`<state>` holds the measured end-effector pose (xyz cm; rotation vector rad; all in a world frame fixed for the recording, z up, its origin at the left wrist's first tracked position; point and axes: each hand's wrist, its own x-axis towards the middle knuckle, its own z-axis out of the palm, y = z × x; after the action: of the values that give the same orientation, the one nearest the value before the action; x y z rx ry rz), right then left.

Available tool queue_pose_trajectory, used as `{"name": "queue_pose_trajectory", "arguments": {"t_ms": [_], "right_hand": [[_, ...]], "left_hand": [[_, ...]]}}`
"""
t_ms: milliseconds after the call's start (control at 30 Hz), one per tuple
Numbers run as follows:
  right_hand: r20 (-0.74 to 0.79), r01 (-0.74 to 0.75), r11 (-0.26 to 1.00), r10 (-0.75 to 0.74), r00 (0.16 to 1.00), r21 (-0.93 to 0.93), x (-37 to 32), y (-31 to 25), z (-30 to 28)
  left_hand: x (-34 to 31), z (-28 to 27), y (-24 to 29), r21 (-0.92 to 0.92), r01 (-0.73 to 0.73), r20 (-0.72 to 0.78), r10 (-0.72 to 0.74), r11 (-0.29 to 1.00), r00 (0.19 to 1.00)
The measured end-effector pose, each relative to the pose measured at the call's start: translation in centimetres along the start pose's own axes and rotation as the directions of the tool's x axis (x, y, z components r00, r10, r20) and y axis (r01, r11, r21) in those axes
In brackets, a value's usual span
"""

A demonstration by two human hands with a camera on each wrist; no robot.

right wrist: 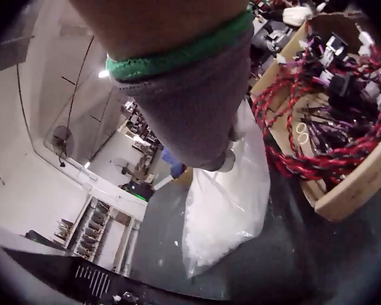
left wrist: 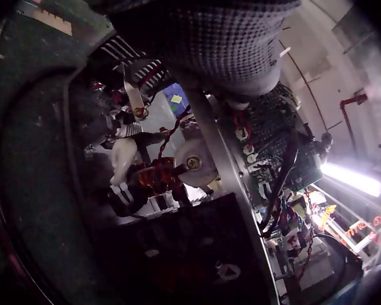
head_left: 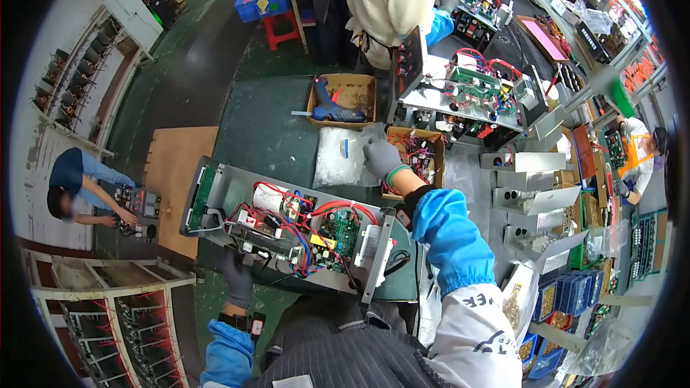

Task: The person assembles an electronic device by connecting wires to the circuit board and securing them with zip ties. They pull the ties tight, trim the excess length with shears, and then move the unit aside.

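An open metal chassis (head_left: 287,226) full of wires and circuit boards lies tilted across the bench in front of me. My left hand (head_left: 237,284), in a dark grey glove, grips its near left edge. The left wrist view shows the gloved fingers (left wrist: 247,57) over the metal rail (left wrist: 232,168), beside a circuit board (left wrist: 282,140). Beyond the chassis lies a clear plastic bag (head_left: 338,158) of small white pieces. My gloved right hand (head_left: 383,158) pinches the right end of this bag, its fingertips (right wrist: 225,162) against the plastic in the right wrist view.
A cardboard box of red and black wires (head_left: 417,158) stands right of the bag. Behind it, another box (head_left: 356,86) holds a blue glue gun (head_left: 332,108). More opened units (head_left: 467,93) and metal brackets (head_left: 532,201) occupy the right side. Other people work nearby.
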<state>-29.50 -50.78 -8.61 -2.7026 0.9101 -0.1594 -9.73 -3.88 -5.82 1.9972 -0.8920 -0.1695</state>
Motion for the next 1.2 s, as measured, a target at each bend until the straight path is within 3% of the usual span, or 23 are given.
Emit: {"name": "queue_pose_trajectory", "arguments": {"t_ms": [67, 133, 233, 267, 333, 433, 500, 533, 633, 700, 767, 833, 900, 967, 1000, 1067, 1100, 1133, 1167, 1200], "right_hand": [[0.018, -0.053, 0.998, 0.053, 0.998, -0.018, -0.8, 0.3, -2.2], [0.041, -0.103, 0.992, 0.106, 0.994, -0.074, -2.1, 0.3, -5.7], [0.011, -0.219, 0.974, 0.22, 0.975, -0.064, -4.3, 0.7, -8.7], [0.004, -0.243, 0.967, 0.244, 0.97, -0.074, -5.1, 0.7, -9.7], [-0.168, -0.365, 0.931, 0.364, 0.916, 0.027, -7.1, 0.1, -11.4], [-0.353, -0.314, 0.887, 0.429, 0.832, 0.337, -12.0, -2.9, -15.4], [-0.404, -0.15, 0.84, 0.397, 0.824, 0.521, -15.6, -6.8, -18.5], [-0.413, -0.062, 0.817, 0.354, 0.839, 0.573, -17.3, -9.0, -19.8], [-0.425, 0.188, 0.738, 0.146, 0.893, 0.648, -21.3, -15.5, -21.4], [-0.249, 0.155, 0.604, 0.075, 0.966, 0.782, -23.7, -21.6, -21.7], [-0.262, 0.231, 0.627, -0.044, 0.964, 0.744, -24.9, -26.0, -19.0], [-0.138, 0.149, 0.71, -0.074, 0.988, 0.688, -25.8, -28.7, -16.4], [-0.197, 0.188, 0.765, -0.082, 0.977, 0.616, -26.0, -30.0, -14.8], [-0.119, 0.224, 0.746, -0.193, 0.974, 0.627, -26.2, -29.8, -14.8], [0.047, 0.143, 0.78, -0.216, 0.975, 0.609, -26.3, -29.9, -16.5], [-0.033, 0.162, 0.729, -0.188, 0.982, 0.665, -26.2, -28.6, -18.1], [-0.101, 0.182, 0.665, -0.158, 0.982, 0.725, -26.1, -27.8, -18.8], [-0.074, 0.092, 0.53, -0.055, 0.996, 0.843, -25.4, -26.6, -19.7], [-0.159, 0.124, 0.661, -0.007, 0.987, 0.74, -25.1, -25.0, -21.5], [-0.133, 0.108, 0.694, -0.017, 0.991, 0.712, -24.9, -24.7, -23.5]], "left_hand": [[0.3, 0.0, 0.4, -0.004, -0.011, 0.006, 0.011, 1.0, 1.0], [0.4, -0.5, 1.1, -0.04, 0.131, 0.104, -0.127, 0.991, 0.987], [0.0, 0.5, -1.5, -0.114, 0.087, 0.014, -0.086, 0.99, 0.996], [0.3, 0.2, -2.2, -0.009, 0.047, 0.046, -0.047, 0.999, 0.998], [1.1, -0.4, -0.1, -0.062, 0.039, 0.132, -0.03, 0.997, 0.991], [1.8, -2.4, 3.2, -0.246, 0.084, 0.309, -0.004, 0.966, 0.951], [1.6, -4.2, 5.9, -0.246, 0.061, 0.257, 0.004, 0.967, 0.966], [1.6, -5.1, 5.7, -0.161, -0.074, 0.154, 0.099, 0.984, 0.983], [1.0, -8.7, 8.3, -0.313, 0.056, 0.095, -0.028, 0.948, 0.995], [1.2, -10.2, 11.3, -0.39, 0.078, 0.163, -0.015, 0.917, 0.987], [1.1, -10.6, 17.4, -0.563, 0.183, 0.465, 0.127, 0.806, 0.876], [0.7, -10.2, 18.3, -0.588, 0.109, 0.516, 0.268, 0.802, 0.813], [0.6, -10.8, 18.7, -0.505, 0.326, 0.636, 0.09, 0.799, 0.766], [0.4, -10.4, 19.2, -0.527, 0.274, 0.577, 0.102, 0.805, 0.81], [0.4, -10.3, 19.1, -0.526, 0.282, 0.591, 0.106, 0.802, 0.8], [0.5, -10.5, 19.1, -0.521, 0.326, 0.629, 0.096, 0.789, 0.772], [0.6, -10.5, 19.1, -0.524, 0.318, 0.628, 0.105, 0.79, 0.771], [0.7, -10.4, 19.3, -0.508, 0.327, 0.646, 0.101, 0.797, 0.757], [0.7, -10.2, 19.5, -0.492, 0.336, 0.663, 0.096, 0.803, 0.742], [0.6, -9.7, 20.1, -0.486, 0.334, 0.652, 0.08, 0.808, 0.754]]}}
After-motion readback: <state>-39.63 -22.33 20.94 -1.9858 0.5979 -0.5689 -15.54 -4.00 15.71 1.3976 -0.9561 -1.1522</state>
